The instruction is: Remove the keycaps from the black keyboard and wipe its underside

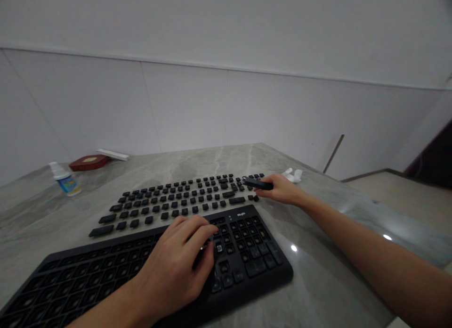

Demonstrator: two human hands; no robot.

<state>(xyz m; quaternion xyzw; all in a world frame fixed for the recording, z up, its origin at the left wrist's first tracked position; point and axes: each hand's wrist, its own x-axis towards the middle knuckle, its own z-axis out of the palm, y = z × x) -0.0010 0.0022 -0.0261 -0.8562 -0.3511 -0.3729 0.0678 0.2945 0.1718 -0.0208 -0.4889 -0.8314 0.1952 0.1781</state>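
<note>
A black keyboard (278, 266) lies in front of me, most of its keycaps off and a few still seated at its right end. My left hand (180, 262) rests over it, fingers curled and thumb bent toward the index finger. Something dark with a small glint sits between them, too hidden to name. My right hand (278, 189) grips the black handle of a keycap puller (259, 183), its shiny wire end pointing left over the loose keycaps (174, 205). Those keycaps stand in rows behind the keyboard, laid out like its key layout.
The grey marble tabletop (318, 281) meets a white wall at the back. At the far left are a spray bottle (67, 181), a reddish-brown wooden object (90, 162) and a white strip (113, 154). Crumpled white tissue (294, 176) lies beyond my right hand.
</note>
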